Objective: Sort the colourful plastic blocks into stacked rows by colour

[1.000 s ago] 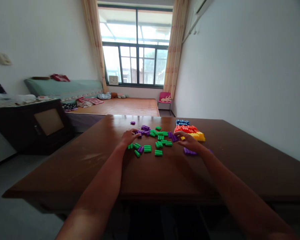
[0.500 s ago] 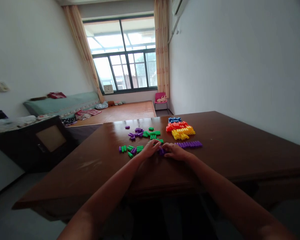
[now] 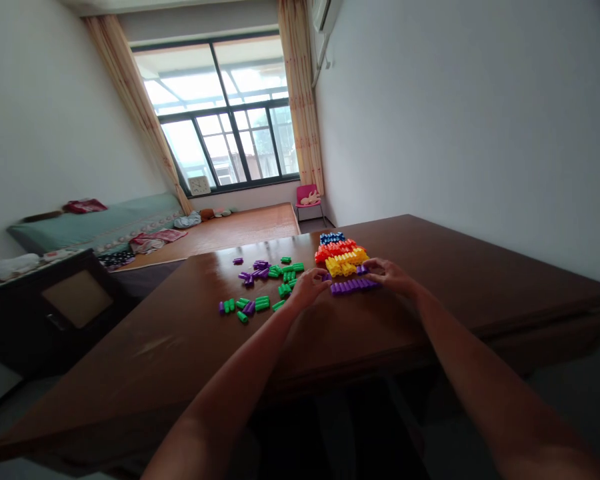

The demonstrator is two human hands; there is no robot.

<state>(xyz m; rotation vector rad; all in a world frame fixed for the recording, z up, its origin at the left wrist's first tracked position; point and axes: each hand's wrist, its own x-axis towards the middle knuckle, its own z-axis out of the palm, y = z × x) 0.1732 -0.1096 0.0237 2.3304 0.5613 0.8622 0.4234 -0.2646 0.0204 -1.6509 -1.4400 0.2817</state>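
My right hand (image 3: 389,275) pinches a short purple plastic tube piece (image 3: 361,269) just in front of the yellow pile (image 3: 347,263). Another purple piece (image 3: 326,277) sits at the fingertips of my left hand (image 3: 311,287), whose fingers are closed around it. Between and just below both hands lies a neat row of purple pieces (image 3: 353,287), side by side on the table. Loose green pieces (image 3: 290,275) lie close to the left hand, some partly hidden behind it.
Red pieces (image 3: 336,250) and blue pieces (image 3: 333,237) are stacked behind the yellow ones. Scattered purple pieces (image 3: 260,265) and green pieces (image 3: 263,303) lie to the left on the brown table (image 3: 180,360). A bed (image 3: 240,230) and a pink chair (image 3: 308,195) stand beyond it.
My hands, earlier close together over purple pieces left of the row, have moved apart. The right hand has gone right, past the row, with a purple piece. The view has turned right.
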